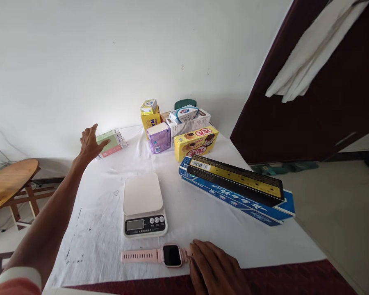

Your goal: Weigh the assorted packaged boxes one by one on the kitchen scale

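My left hand reaches to the far left of the white-covered table. Its fingers and thumb are spread over a flat green and pink box, and whether it touches the box I cannot tell. At the near edge lies a pink smartwatch, face up with its strap stretched out. The bent fingers of my right hand are closed at the right end of that strap, with the thumb hidden. Just beyond the watch stands a white kitchen scale with nothing on its plate and a blank display.
Toward the back are a purple tissue pack, a yellow snack box, a taller yellow box and white boxes. A long black box rests on blue boxes at right. A wooden stool stands left.
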Demonstrator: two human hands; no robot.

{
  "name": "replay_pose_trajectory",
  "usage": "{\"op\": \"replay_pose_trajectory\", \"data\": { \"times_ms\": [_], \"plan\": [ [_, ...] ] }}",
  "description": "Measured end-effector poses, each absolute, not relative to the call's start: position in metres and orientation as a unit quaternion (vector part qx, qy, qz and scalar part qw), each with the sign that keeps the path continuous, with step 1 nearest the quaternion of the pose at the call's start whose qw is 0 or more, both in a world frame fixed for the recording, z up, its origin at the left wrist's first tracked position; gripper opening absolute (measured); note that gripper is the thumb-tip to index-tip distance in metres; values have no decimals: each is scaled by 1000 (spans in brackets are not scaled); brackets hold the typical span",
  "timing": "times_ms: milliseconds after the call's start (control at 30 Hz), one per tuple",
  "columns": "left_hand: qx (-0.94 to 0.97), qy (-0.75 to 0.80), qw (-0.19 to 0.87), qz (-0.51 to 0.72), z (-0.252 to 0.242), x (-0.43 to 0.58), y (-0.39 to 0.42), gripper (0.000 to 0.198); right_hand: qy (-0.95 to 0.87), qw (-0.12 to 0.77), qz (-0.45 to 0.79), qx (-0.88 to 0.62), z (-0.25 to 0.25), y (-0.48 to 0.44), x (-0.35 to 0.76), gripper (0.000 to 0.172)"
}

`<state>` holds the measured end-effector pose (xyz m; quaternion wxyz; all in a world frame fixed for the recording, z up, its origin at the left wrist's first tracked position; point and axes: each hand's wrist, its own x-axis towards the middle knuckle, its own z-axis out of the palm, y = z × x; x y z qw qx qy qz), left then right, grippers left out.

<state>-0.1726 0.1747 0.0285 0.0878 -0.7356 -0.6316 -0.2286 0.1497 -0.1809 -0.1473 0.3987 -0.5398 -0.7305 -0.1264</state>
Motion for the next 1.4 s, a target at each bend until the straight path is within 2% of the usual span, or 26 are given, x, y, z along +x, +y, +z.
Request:
{"op": "replay_pose_trajectory", "data": {
  "times_ms": [100, 200, 333, 433, 533, 633, 833, 1067, 1200, 1400],
  "plan": [
    [-799, -500, 110, -314, 38, -118, 130, 59, -714, 418, -120, -549, -143, -181, 145, 24],
    [-858, -360, 88, -354, 45, -55, 80, 50, -704, 427, -120, -554, -141, -181, 142, 25],
    [-937, -200, 7, -285, 40, 20, 35, 56, -693, 440, -114, -559, -143, -183, 139, 25],
    [-968, -149, -33, -201, 27, 57, 29, 66, -684, 446, -114, -566, -146, -185, 137, 26],
    [-976, -166, -45, -130, 15, 76, 37, 65, -678, 451, -117, -569, -147, -185, 136, 26],
    [-974, -188, -63, -114, 9, 81, 45, 54, -675, 457, -123, -566, -146, -185, 136, 28],
    [-958, -167, -131, -190, 21, 53, 31, 45, -682, 454, -113, -563, -147, -186, 137, 29],
    [-896, -353, -115, -243, 33, -46, -15, 41, -688, 458, -106, -552, -147, -187, 138, 24],
    [-862, -438, -79, -241, 13, -102, -28, 38, -701, 452, -117, -539, -146, -184, 140, 25],
    [-836, -492, -87, -226, -31, -144, -32, 35, -710, 437, -133, -536, -145, -184, 140, 23]
  ]
}}
